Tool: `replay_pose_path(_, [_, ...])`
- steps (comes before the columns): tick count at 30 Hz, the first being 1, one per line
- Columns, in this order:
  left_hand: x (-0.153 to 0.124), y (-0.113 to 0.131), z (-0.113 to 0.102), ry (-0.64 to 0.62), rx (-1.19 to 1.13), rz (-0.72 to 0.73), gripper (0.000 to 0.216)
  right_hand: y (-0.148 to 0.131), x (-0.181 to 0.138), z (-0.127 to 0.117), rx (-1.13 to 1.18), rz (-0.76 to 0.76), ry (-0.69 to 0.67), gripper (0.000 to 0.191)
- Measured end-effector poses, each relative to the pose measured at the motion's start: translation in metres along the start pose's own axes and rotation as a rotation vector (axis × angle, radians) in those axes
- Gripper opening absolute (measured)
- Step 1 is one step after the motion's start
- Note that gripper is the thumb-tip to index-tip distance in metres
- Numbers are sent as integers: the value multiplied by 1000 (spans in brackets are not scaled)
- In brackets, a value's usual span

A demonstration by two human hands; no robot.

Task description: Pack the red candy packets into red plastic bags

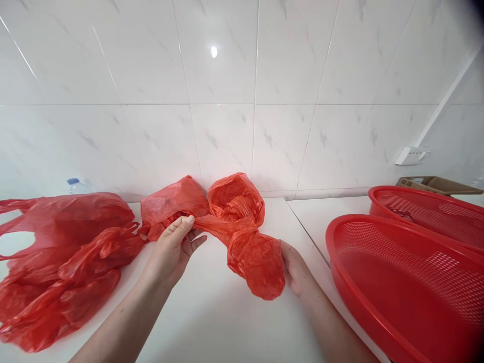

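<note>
A crumpled red plastic bag (259, 262) is stretched between my two hands above the white table. My left hand (176, 242) pinches one twisted end of it between thumb and fingers. At its bunched, rounded end is my right hand (293, 267), closed around the far side, with most of its fingers hidden behind the plastic. Just behind the held bag stands another red plastic bag (236, 199) with an open, crumpled mouth. A fuller red bag (174, 199) rests against the wall beyond my left hand.
A heap of red plastic bags (75, 262) spreads over the left side. Behind it shows a bottle's blue cap (73, 181). Two red perforated baskets (340, 237) take up the right, with a brown tray (438, 184) behind. A tiled wall (227, 141) bounds the back, bearing a socket (412, 155).
</note>
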State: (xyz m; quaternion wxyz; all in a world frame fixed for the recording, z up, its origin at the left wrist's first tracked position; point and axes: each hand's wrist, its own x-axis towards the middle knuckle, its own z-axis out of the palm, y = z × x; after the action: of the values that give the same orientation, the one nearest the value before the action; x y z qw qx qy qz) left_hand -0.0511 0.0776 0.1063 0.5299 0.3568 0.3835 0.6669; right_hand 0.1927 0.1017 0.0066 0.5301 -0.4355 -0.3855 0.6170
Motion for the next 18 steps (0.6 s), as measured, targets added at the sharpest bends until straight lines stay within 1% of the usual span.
replay_pose_path(3, [-3,-5,-6,-8,-25,-66,23,3,8,-5,-63,4,112,32])
replay_pose_path(7, [-8,-19,-12,-18,-35,-117,18,1,13,-10,-162,-21,265,46])
replay_pose_path(11, [-9,-29,-14,-60,-44,-154,23,-6,8,-8,-320,-54,356,45])
replay_pose_path(16, [-8,-31,-12,-26,-71,-148,20,-10,5,-6,-665,-109,337,41])
replay_pose_path(18, [-8,-30,-11,2,-81,-139,19,-13,3,-6,-762,-133,351,37])
